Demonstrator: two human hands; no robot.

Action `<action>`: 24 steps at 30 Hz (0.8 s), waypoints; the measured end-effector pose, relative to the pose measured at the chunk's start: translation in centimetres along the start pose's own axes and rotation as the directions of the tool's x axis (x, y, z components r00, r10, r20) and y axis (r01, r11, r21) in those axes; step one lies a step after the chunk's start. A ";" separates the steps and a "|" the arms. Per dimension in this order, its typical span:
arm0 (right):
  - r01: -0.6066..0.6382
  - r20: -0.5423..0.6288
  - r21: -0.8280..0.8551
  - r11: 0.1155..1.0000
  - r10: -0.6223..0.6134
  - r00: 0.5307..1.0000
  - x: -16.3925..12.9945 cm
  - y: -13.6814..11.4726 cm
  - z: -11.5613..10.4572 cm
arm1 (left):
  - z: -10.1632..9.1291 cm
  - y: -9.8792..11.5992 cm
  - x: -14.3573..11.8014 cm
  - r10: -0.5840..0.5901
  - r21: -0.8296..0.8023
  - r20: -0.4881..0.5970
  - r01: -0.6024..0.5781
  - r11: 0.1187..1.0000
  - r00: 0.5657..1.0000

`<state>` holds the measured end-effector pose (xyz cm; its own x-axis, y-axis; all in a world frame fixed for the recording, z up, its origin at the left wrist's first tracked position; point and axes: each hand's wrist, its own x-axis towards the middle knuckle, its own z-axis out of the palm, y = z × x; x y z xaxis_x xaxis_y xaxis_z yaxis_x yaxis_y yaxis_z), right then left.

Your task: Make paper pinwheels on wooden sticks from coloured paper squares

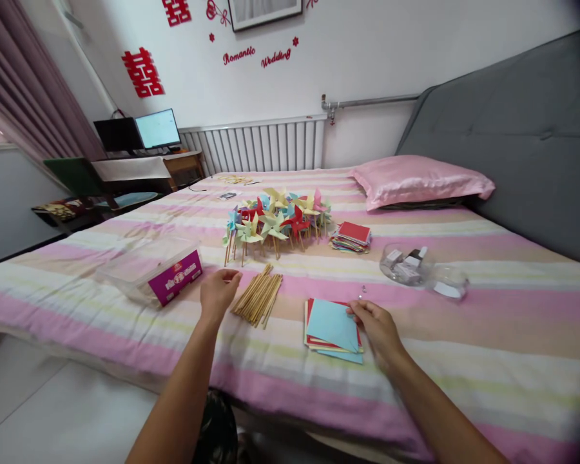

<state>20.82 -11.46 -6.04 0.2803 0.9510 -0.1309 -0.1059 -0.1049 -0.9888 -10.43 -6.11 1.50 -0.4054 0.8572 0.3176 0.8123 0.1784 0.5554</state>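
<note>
My left hand (217, 293) rests on the striped bedsheet, fingers loosely curled, just left of a bundle of thin wooden sticks (259, 296); whether it touches them I cannot tell. My right hand (374, 328) lies at the right edge of a small stack of coloured paper squares (332, 325), light blue on top, fingertips touching the top sheet. Behind the sticks stands a cluster of finished paper pinwheels (278, 222) on sticks. A tiny pin (362, 291) lies just beyond the stack.
A clear plastic box with a purple label (157, 270) sits left. A second pile of paper squares (352, 236), a clear container with small parts (406, 264) and its lid (448, 283) lie right. A pink pillow (418, 180) and grey headboard (522, 135) stand behind.
</note>
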 end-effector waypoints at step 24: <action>0.189 0.051 -0.659 0.728 -0.208 0.977 2.8 -2.5 -5.2 | 4.5 3.4 -5.5 0.118 0.402 0.179 -0.182 0.897 0.977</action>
<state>26.82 -10.08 -4.33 0.2475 0.9655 0.0814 0.6045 -0.0882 -0.7917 -3.57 -8.10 -1.80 -0.2254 0.9448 0.2379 0.9712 0.1986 0.1314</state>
